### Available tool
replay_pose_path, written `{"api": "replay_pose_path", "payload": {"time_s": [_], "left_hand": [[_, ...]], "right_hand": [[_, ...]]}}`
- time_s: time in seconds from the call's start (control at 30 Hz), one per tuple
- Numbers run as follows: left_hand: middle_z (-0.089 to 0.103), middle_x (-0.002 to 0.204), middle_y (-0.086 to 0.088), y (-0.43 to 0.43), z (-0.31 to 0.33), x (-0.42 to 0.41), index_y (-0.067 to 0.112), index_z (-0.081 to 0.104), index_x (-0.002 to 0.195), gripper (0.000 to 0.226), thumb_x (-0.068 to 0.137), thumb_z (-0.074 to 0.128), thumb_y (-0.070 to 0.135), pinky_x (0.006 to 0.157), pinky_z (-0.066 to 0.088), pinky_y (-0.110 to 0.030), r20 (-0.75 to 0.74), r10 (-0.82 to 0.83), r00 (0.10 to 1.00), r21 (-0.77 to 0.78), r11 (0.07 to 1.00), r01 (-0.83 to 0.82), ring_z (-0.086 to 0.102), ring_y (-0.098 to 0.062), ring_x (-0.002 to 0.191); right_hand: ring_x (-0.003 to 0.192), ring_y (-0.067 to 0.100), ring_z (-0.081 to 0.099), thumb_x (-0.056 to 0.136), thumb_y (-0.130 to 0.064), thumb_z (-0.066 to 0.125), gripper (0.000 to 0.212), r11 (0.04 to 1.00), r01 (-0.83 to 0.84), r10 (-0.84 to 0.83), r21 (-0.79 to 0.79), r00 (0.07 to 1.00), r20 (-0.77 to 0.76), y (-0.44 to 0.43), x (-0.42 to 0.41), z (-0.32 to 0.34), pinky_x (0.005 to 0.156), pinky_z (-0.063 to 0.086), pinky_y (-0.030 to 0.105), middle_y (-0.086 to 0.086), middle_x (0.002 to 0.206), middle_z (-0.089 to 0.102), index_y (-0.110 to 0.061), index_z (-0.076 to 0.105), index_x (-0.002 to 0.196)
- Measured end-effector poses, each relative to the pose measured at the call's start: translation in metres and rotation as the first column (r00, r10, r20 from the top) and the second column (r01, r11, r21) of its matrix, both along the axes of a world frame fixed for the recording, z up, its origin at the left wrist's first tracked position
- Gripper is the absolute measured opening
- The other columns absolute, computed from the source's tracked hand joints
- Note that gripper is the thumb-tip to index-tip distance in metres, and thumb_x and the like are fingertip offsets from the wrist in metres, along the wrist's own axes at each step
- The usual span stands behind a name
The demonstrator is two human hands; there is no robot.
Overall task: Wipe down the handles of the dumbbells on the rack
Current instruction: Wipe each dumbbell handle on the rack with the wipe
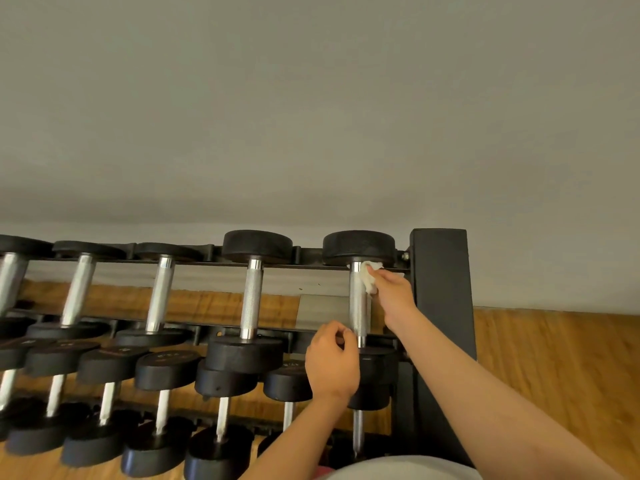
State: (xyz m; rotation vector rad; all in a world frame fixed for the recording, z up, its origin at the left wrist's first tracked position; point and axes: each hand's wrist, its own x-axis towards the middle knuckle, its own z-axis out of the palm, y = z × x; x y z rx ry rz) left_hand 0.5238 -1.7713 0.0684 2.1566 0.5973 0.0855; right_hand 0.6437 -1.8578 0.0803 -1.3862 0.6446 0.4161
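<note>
Right hand [393,289] pinches cloth [370,277] at top of handle [358,306]; left hand [332,362] seemingly grips its base.

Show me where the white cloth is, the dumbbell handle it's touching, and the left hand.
cloth [370,279], head view, on its crumpled white middle.
handle [358,308], head view, on the bare ridged metal about midway along.
left hand [331,363], head view, on the back of the hand.

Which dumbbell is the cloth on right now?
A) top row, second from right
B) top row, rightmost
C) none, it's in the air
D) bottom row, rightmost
B: the right hand holds the cloth against the far end of the rightmost top-row handle.
</note>
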Motion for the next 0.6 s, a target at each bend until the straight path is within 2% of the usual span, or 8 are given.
{"api": "replay_pose_path", "payload": {"time_s": [0.13, 0.2, 0.3, 0.43, 0.6], "left_hand": [[0.06, 0.075, 0.006, 0.0, -0.001, -0.001, 0.024, 0.057, 0.074, 0.022, 0.095, 0.05, 0.023, 0.063, 0.049, -0.026, -0.001, 0.0, 1.0, -0.006, 1.0, 0.0, 0.057, -0.008, 0.071], [0.06, 0.075, 0.007, 0.0, -0.001, -0.001, 0.024, 0.058, 0.075, 0.021, 0.095, 0.051, 0.023, 0.063, 0.047, -0.022, 0.003, -0.005, 1.0, -0.008, 1.0, 0.005, 0.057, -0.008, 0.071], [0.06, 0.076, 0.006, 0.0, -0.002, 0.0, 0.025, 0.058, 0.075, 0.021, 0.095, 0.05, 0.023, 0.064, 0.048, -0.023, 0.004, -0.006, 1.0, -0.002, 1.0, 0.006, 0.057, -0.008, 0.072], [0.06, 0.076, 0.006, 0.0, -0.002, -0.001, 0.024, 0.058, 0.075, 0.021, 0.095, 0.05, 0.023, 0.065, 0.05, -0.027, 0.008, -0.004, 1.0, 0.002, 1.0, 0.004, 0.057, -0.009, 0.072], [0.06, 0.076, 0.005, 0.0, -0.001, -0.001, 0.024, 0.057, 0.075, 0.021, 0.095, 0.05, 0.024, 0.064, 0.049, -0.026, -0.002, -0.002, 1.0, 0.007, 1.0, 0.002, 0.057, -0.009, 0.072]], "right_hand": [[0.107, 0.018, 0.056, 0.092, -0.033, 0.064, 0.039, 0.996, -0.093, 0.093, -0.007, 0.996, 0.007, -0.008, 0.0, 0.001, 0.094, 0.042, 0.03, 0.003, 0.119, 0.061, -0.013, 0.061, 0.126], [0.108, 0.018, 0.055, 0.092, -0.033, 0.064, 0.041, 0.993, -0.115, 0.115, -0.019, 0.993, 0.023, -0.009, -0.004, -0.001, 0.095, 0.041, 0.031, 0.002, 0.118, 0.06, -0.013, 0.06, 0.127], [0.108, 0.017, 0.051, 0.093, -0.031, 0.063, 0.038, 0.997, -0.057, 0.059, -0.05, 0.996, 0.059, -0.007, -0.007, -0.003, 0.102, 0.037, 0.034, -0.002, 0.109, 0.057, -0.01, 0.061, 0.125], [0.115, 0.019, 0.053, 0.092, -0.03, 0.065, 0.033, 0.998, -0.059, 0.06, -0.004, 0.996, 0.064, -0.003, -0.011, -0.005, 0.108, 0.038, 0.036, 0.0, 0.113, 0.061, -0.012, 0.065, 0.119], [0.109, 0.017, 0.052, 0.092, -0.028, 0.065, 0.03, 1.0, -0.012, 0.013, -0.019, 0.997, 0.076, -0.004, -0.011, -0.004, 0.102, 0.038, 0.033, -0.003, 0.104, 0.059, -0.012, 0.065, 0.117]]}}
